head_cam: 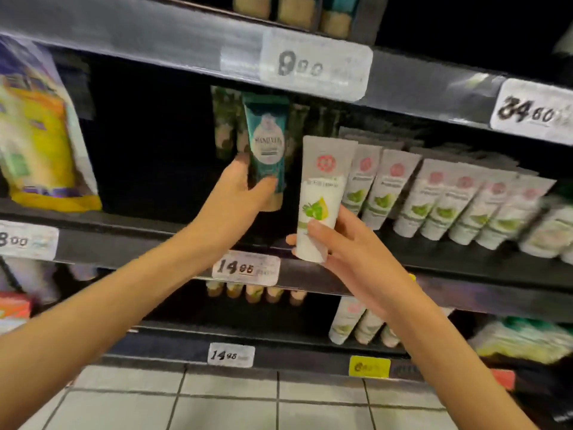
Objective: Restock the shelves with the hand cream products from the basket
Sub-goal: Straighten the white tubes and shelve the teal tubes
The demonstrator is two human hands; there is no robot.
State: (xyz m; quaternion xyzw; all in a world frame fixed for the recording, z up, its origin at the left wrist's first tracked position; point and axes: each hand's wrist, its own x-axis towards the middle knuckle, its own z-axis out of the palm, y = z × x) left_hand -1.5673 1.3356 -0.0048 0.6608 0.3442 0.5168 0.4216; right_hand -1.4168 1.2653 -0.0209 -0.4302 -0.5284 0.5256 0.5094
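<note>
- Dark store shelving; the middle shelf (pixel 139 243) carries a 14.95 price tag (pixel 246 267).
- The teal tube (pixel 266 147) is held above the tag. The white tube (pixel 322 197) is up-right of the tag, near the row of white tubes (pixel 449 206).
- Likely risk: the white tube nudges that leaning row over.
- The left hand (pixel 238 193) has its grip wrapped round the teal tube's base; the right hand (pixel 344 240) has its grip pinching the white tube's base.

Glossy plastic tubes (pixel 387 193), seemingly matt metal shelf (pixel 139 243)
</note>
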